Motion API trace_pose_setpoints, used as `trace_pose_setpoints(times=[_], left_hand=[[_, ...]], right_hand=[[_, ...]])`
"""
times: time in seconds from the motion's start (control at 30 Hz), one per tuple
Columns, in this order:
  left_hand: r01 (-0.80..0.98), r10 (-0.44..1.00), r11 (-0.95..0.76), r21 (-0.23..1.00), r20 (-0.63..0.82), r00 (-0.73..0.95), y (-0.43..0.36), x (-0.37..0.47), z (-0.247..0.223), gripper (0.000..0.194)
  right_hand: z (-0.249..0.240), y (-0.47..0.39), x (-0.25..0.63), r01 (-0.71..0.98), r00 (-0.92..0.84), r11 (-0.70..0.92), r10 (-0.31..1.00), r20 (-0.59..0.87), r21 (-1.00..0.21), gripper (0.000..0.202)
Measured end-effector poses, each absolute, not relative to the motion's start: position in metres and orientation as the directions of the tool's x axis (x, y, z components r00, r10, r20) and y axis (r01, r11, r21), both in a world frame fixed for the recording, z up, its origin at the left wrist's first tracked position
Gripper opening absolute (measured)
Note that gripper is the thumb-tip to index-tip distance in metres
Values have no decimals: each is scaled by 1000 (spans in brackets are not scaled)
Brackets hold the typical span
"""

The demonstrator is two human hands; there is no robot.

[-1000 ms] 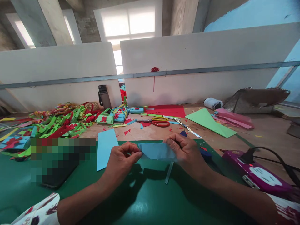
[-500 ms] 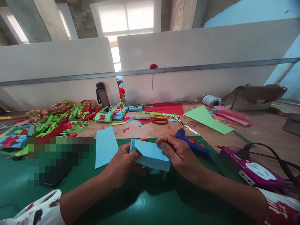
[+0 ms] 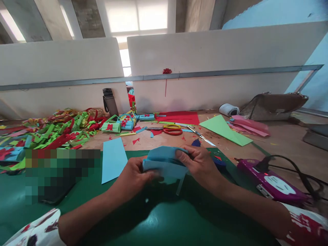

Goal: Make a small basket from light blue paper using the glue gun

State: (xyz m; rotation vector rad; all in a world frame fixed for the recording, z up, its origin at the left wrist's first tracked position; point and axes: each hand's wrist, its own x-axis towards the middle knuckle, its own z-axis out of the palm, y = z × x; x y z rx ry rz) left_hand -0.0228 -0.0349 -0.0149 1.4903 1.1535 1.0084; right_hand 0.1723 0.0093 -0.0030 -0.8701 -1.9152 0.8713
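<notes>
The folded blue paper (image 3: 164, 167) has its long axis from left to right; left hand (image 3: 135, 176) grips its left end, right hand (image 3: 203, 167) pinches the right.

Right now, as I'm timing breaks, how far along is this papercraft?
The green bag with its red bow looks done. The left hand and right hand hold a folded blue piece, no bow visible. Probably left: that piece's bow and the unfolded blue sheet.

I have room over the green mat's (image 3: 169, 227) near part — the blue sheet (image 3: 114, 160) and power strip (image 3: 271, 182) flank it, scissors (image 3: 172, 132) beyond.
</notes>
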Motion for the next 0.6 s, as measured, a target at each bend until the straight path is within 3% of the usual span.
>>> trace_pose_setpoints(times=[0.07,0.2,0.27,0.37,0.47,0.53,0.6], left_hand=[[262,978,-175,949,135,162,-33,-24,-17,12],[432,959,-268,861,282,32,-32,-26,-20,64],[524,932,-323,788,362,30,-34,-28,-20,76],[656,823,-475,587,560,94,-40,-30,-19,68],[748,548,-628,215,805,229,-45,-31,-19,45],[747,413,-665,14,840,352,-47,-29,-19,34],[741,397,-668,-73,807,438,-47,-26,-20,30]], right_hand=[[-2,9,172,217,-411,505,824,391,-835,36],[-3,9,172,255,-418,569,794,442,-782,23],[-5,10,171,274,-426,591,782,455,-759,16],[-8,12,170,292,-434,594,781,450,-750,15],[-10,12,169,299,-416,597,784,461,-745,16],[-10,12,168,298,-407,605,780,475,-738,15],[-9,11,166,292,-416,616,770,483,-732,14]])
